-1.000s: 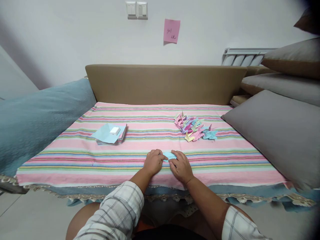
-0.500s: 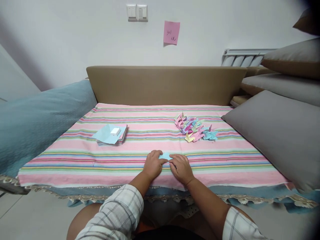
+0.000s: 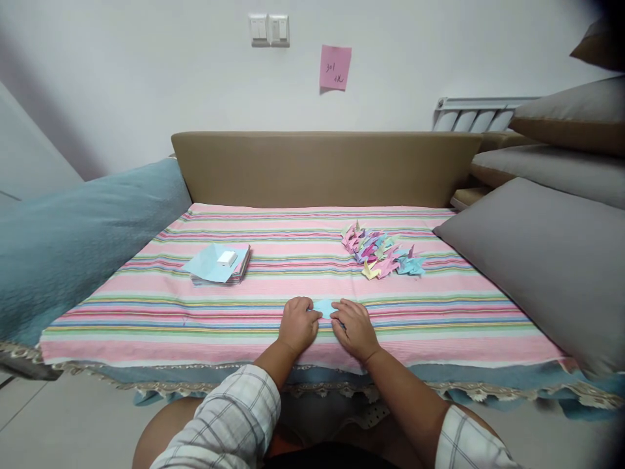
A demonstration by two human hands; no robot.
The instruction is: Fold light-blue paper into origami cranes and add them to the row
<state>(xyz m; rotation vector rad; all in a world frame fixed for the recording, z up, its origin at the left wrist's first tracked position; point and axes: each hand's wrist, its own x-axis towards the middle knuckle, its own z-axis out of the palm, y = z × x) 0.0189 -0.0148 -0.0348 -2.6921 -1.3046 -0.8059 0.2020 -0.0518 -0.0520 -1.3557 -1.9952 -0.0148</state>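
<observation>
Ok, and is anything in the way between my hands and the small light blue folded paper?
Nothing visible: your left hand and right hand are at opposite ends of the small light blue folded paper, over the multicoloured striped cloth.

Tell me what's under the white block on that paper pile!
A blue sheet shows around the block, and more paper edges below. Whatever's right under the block is covered.

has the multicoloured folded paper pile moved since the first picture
No: the paper pile sits over the same stripes of the pink striped cloth.
</observation>
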